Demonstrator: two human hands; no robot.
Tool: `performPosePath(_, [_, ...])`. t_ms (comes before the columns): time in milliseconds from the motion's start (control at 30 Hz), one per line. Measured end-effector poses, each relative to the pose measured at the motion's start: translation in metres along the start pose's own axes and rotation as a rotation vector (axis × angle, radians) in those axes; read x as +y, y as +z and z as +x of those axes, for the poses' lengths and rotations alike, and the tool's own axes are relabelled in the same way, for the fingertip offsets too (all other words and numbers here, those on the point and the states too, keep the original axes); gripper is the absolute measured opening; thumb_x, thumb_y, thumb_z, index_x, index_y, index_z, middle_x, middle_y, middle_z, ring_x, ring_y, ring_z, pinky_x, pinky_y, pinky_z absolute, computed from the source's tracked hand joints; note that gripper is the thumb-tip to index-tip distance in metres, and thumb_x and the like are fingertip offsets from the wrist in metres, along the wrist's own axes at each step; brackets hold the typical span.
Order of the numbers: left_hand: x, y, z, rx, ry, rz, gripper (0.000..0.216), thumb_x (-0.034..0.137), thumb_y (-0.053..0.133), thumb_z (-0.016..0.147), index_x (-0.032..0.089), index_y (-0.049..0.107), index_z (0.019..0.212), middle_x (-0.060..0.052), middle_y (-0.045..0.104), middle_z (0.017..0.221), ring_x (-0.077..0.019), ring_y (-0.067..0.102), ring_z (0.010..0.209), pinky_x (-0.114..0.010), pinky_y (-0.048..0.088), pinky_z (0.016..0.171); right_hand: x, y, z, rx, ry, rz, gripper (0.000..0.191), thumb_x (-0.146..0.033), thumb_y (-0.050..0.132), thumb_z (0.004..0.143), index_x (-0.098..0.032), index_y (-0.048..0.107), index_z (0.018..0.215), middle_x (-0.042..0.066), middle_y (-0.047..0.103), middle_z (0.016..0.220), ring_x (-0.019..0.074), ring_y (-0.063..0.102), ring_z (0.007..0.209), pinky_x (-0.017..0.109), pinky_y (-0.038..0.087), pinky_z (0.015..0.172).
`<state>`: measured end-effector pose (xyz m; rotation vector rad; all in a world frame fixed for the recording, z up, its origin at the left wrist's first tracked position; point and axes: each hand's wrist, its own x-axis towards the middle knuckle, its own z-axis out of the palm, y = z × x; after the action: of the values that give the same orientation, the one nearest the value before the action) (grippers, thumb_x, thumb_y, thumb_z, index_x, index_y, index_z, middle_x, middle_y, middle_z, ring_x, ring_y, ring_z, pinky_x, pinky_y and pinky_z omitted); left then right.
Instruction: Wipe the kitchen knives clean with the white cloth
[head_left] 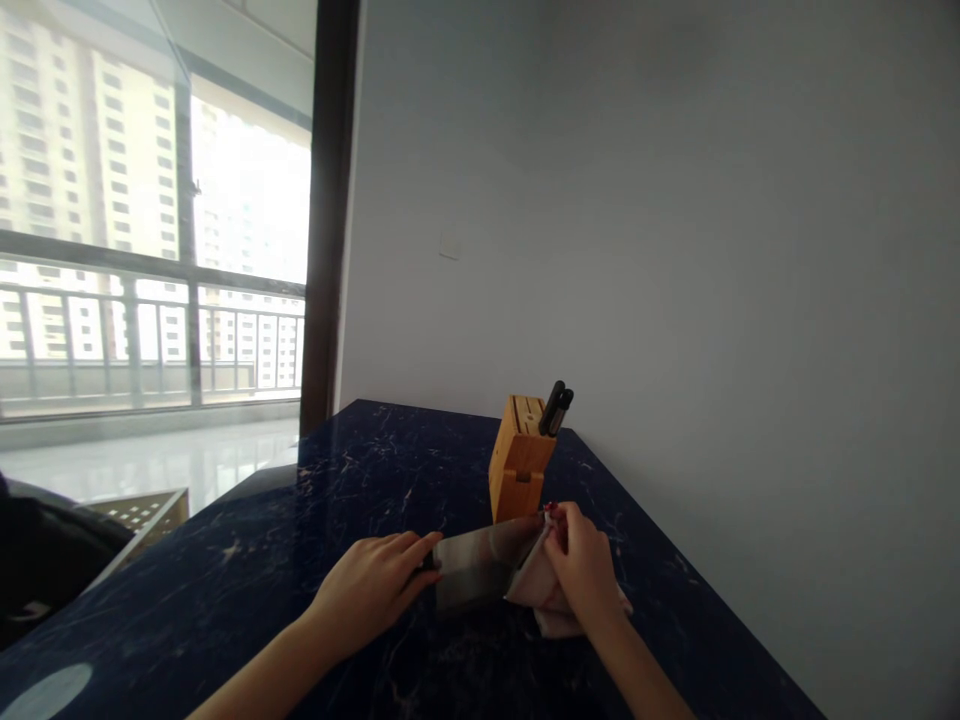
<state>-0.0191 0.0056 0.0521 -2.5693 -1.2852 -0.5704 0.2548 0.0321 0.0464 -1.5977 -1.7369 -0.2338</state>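
My left hand (382, 580) is closed around the dark handle of a cleaver (472, 565), whose broad shiny blade points to the right above the table. At the blade's far end, my right hand (577, 555) grips a pale pinkish cloth (551, 590). The cloth touches the blade near its tip, and its loose folds hang below my fingers. Just beyond the blade stands a wooden knife block (517, 460). Two black handles (556, 408) stick out of the block's right side, and several slots show in its top.
The dark blue marbled table (390, 460) runs back to a grey wall (712, 300). A round pale patch (52, 690) shows at its near left corner. Left of the table are a black item (45, 560) and a perforated seat (150, 515). Farther off is a glazed balcony with a railing (150, 340).
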Motion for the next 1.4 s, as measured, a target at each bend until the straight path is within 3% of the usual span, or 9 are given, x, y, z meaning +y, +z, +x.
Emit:
performPosePath(133, [-0.002, 0.0, 0.0, 0.011, 0.011, 0.009, 0.036, 0.037, 0.034, 0.089, 0.024, 0.042, 0.122, -0.003, 0.064, 0.094, -0.0184, 0.061, 0.082, -0.03, 0.047, 0.071, 0.005, 0.006, 0.0, 0.022, -0.012, 0.186, 0.016, -0.017, 0.04, 0.077, -0.021, 0.049, 0.09, 0.003, 0.058, 0.083, 0.0182, 0.055, 0.079, 0.03, 0.04, 0.072])
performPosePath(300, [-0.003, -0.002, 0.0, 0.009, 0.046, 0.048, 0.036, 0.037, 0.034, 0.089, 0.023, 0.041, 0.122, -0.004, 0.063, 0.093, -0.0187, 0.061, 0.081, -0.031, 0.047, 0.07, -0.004, 0.006, -0.002, 0.043, -0.178, 0.256, 0.022, -0.018, 0.038, 0.079, -0.02, 0.05, 0.097, 0.005, 0.057, 0.093, 0.019, 0.052, 0.089, 0.034, 0.038, 0.08])
performPosePath(500, [-0.003, -0.002, -0.001, 0.007, 0.04, 0.044, 0.037, 0.037, 0.034, 0.089, 0.023, 0.04, 0.123, -0.003, 0.063, 0.094, -0.0186, 0.06, 0.082, -0.031, 0.047, 0.071, -0.004, 0.007, -0.001, 0.068, -0.015, 0.305, 0.02, -0.022, 0.039, 0.078, -0.019, 0.048, 0.096, 0.006, 0.058, 0.089, 0.0189, 0.056, 0.083, 0.032, 0.042, 0.075])
performPosePath(800, [-0.004, -0.001, 0.0, 0.001, 0.027, 0.036, 0.037, 0.036, 0.034, 0.089, 0.024, 0.04, 0.124, -0.003, 0.063, 0.094, -0.0185, 0.061, 0.082, -0.031, 0.047, 0.072, 0.006, 0.009, 0.0, -0.063, 0.077, 0.261, 0.018, -0.019, 0.042, 0.071, -0.02, 0.046, 0.089, 0.003, 0.059, 0.08, 0.0192, 0.058, 0.078, 0.031, 0.043, 0.071])
performPosePath(1033, [-0.003, -0.002, 0.0, -0.004, 0.029, 0.025, 0.037, 0.036, 0.034, 0.089, 0.024, 0.041, 0.123, -0.003, 0.063, 0.094, -0.0189, 0.061, 0.082, -0.032, 0.047, 0.071, 0.001, 0.009, -0.001, 0.036, -0.012, 0.22, 0.018, -0.019, 0.039, 0.076, -0.019, 0.048, 0.091, 0.006, 0.059, 0.085, 0.0188, 0.056, 0.082, 0.031, 0.042, 0.075])
performPosePath(1233, [-0.004, 0.0, 0.001, 0.003, 0.014, 0.036, 0.038, 0.037, 0.033, 0.089, 0.022, 0.042, 0.123, -0.004, 0.064, 0.092, -0.0191, 0.062, 0.081, -0.031, 0.048, 0.069, -0.006, 0.007, -0.003, -0.09, -0.007, 0.098, 0.013, -0.014, 0.043, 0.072, -0.02, 0.052, 0.08, 0.004, 0.059, 0.074, 0.019, 0.057, 0.072, 0.03, 0.042, 0.066])
performPosePath(1400, [-0.002, -0.002, 0.001, 0.017, 0.042, 0.042, 0.038, 0.036, 0.033, 0.089, 0.022, 0.041, 0.123, -0.004, 0.064, 0.092, -0.0186, 0.061, 0.081, -0.03, 0.048, 0.07, -0.019, 0.006, -0.007, -0.018, -0.161, 0.27, 0.022, -0.013, 0.041, 0.075, -0.02, 0.053, 0.092, 0.004, 0.06, 0.088, 0.0177, 0.055, 0.085, 0.03, 0.042, 0.077])
